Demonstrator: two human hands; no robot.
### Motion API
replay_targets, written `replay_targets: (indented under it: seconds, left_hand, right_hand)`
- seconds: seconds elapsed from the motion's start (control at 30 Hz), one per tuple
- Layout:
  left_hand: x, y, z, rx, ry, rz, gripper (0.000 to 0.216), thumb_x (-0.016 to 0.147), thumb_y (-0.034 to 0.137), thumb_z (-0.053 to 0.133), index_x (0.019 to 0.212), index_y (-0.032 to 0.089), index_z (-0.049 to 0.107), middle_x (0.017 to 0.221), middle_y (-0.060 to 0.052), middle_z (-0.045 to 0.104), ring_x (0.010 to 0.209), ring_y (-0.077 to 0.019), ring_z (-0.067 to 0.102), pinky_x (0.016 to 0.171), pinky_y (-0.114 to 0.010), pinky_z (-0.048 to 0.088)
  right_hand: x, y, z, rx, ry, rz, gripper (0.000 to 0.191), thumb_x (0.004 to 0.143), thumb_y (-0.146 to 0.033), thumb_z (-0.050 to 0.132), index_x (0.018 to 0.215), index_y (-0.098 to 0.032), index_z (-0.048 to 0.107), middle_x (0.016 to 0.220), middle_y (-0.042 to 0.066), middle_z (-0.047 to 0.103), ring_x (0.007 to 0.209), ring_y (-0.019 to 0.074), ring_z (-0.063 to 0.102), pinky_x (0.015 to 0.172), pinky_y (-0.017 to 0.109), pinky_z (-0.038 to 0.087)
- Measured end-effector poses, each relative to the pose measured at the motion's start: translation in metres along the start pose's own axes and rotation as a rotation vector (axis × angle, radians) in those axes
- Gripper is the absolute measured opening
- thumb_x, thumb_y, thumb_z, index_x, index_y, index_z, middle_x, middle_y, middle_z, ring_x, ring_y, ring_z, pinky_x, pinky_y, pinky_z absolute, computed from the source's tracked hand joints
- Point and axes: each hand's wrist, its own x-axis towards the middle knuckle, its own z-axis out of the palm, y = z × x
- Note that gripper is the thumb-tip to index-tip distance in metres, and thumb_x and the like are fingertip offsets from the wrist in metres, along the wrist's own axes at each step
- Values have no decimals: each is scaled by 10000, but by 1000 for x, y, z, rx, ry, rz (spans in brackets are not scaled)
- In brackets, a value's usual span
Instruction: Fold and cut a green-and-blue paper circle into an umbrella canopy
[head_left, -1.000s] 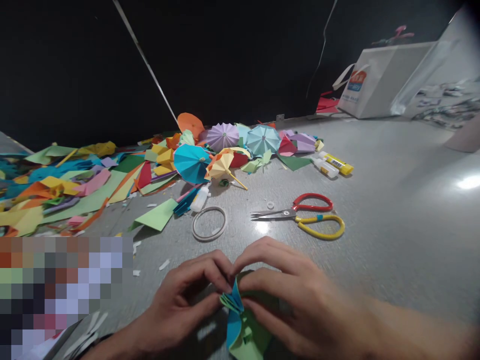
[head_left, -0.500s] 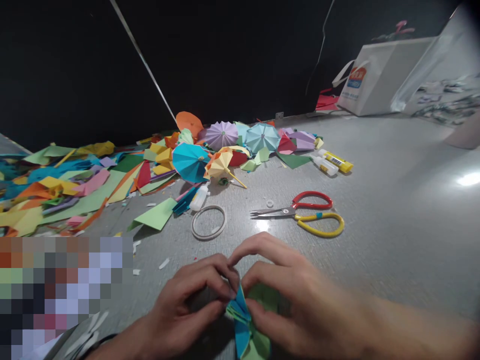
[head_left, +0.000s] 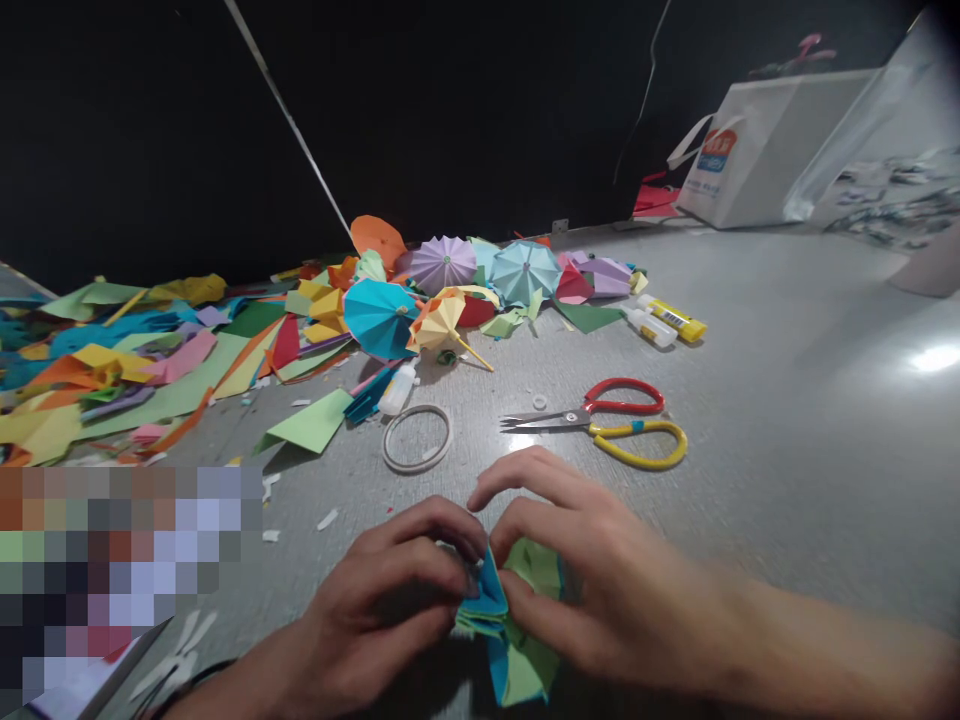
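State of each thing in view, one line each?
Left hand, gripping the paper
Right hand, gripping the paper
Folded blue-and-green paper, pleated, held between both hands
Scissors, blades closed, lying flat
Tape roll, lying flat
Teal paper umbrella, open
Glue bottle, lying down

folded paper (head_left: 525,670): core seemingly hidden by left hand (head_left: 382,600), right hand (head_left: 592,570) | pixelated block (head_left: 120,570): contents untellable
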Motion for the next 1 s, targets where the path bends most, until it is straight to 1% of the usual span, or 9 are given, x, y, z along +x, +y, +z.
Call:
replay_targets:
  seconds: [0.07,0.13,0.27,0.37,0.53,0.63,0.73,0.83,1.0]
  left_hand:
    - [2,-1,0,-8,6,41,100,1069,256,587,1065,243,686,1133,-67,663,1028,-185,690,880,-262,553]
    - [3,-4,1,-40,11,39,109,1070,267,596,1068,240,702,1128,-66,676,1025,-178,692,890,-256,548]
    - [3,-9,2,-254,76,-112,71,1034,253,671,1030,260,742,1080,-37,718,998,-168,696,879,-250,541]
    - [3,-11,2,-466,99,-245,57,990,300,743,972,250,764,1044,-21,732,959,-147,684,829,-212,537]
    - [4,-11,-3,-629,87,-345,98,948,345,795,945,247,788,1062,-9,757,957,-125,685,808,-173,532]
    - [3,-11,-3,-639,85,-360,98,942,351,802,940,254,795,1062,-4,762,958,-122,689,806,-169,533]
    - [1,-13,-2,-602,107,-328,86,955,335,788,936,251,792,1062,-8,748,973,-129,679,832,-185,532]
    - [0,-15,1,-566,141,-294,65,968,315,772,932,262,785,1077,-5,731,976,-135,669,818,-199,526]
    - [0,-13,3,-466,113,-274,71,996,308,735,960,271,784,1077,-16,734,991,-154,675,834,-224,519]
  right_hand:
    - [1,0,-2,-21,-20,-18,117,904,-72,681,960,-171,656,1225,64,644,1190,182,587,1068,315,482]
    - [2,0,-4,-30,-30,-32,97,917,-75,676,955,-163,665,1216,66,645,1191,185,583,1074,322,474]
    - [2,0,-8,10,-42,-11,78,923,-75,661,929,-151,671,1176,75,650,1154,179,602,1040,308,492]
    - [3,1,-9,31,-30,33,71,919,-92,685,903,-161,689,1174,64,659,1137,163,619,1020,278,497]
    - [4,1,-10,76,-33,89,104,876,-69,728,866,-172,715,1153,50,682,1095,146,645,987,250,507]
    - [4,1,-9,86,-34,95,116,867,-58,731,874,-173,717,1158,52,689,1100,148,648,987,249,507]
    - [4,1,-8,81,-28,82,113,878,-73,729,939,-167,719,1155,58,700,1117,157,644,994,255,509]
    - [4,1,-6,62,1,75,137,886,-86,730,990,-173,712,1129,48,711,1109,161,643,1002,266,509]
    - [2,5,-2,72,7,94,159,863,-47,720,939,-184,692,1113,40,699,1064,155,646,960,266,520]
